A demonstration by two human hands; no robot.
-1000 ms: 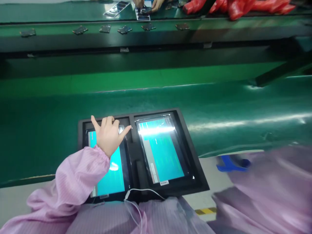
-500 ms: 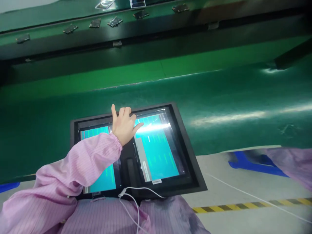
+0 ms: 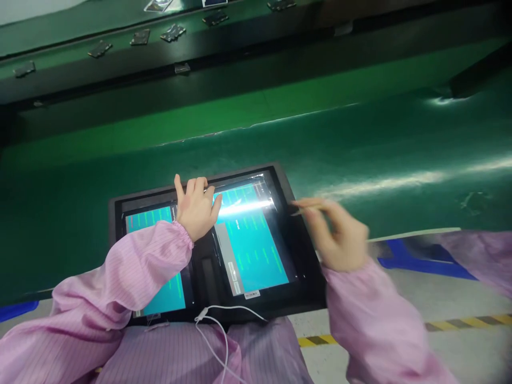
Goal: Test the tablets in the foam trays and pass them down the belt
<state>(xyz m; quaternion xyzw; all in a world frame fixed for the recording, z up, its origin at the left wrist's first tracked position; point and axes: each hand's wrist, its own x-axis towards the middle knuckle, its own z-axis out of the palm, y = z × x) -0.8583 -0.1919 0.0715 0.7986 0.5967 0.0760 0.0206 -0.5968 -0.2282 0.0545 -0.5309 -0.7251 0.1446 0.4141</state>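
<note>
Two tablets lie side by side in a black foam tray, both showing cyan screens with small green text. My left hand is over the tray's middle, fingers spread, between the left tablet and the right tablet. Its thumb reaches over the right tablet's upper left corner. At the tray's right edge my right hand is closed in a pinch, blurred by motion. A thin, pale sliver shows at its fingertips; its kind is unclear. The left sleeve hides part of the left tablet.
A white cable hangs in front of the tray. The tray rests on a green bench. Beyond a gap, several small dark boards lie along a far ledge. To the right are a blue object and another person's pink garment.
My left hand moved right, from over the left tablet to the tray's middle. My right hand has come into view from the right. The camera view has tilted and shifted.
</note>
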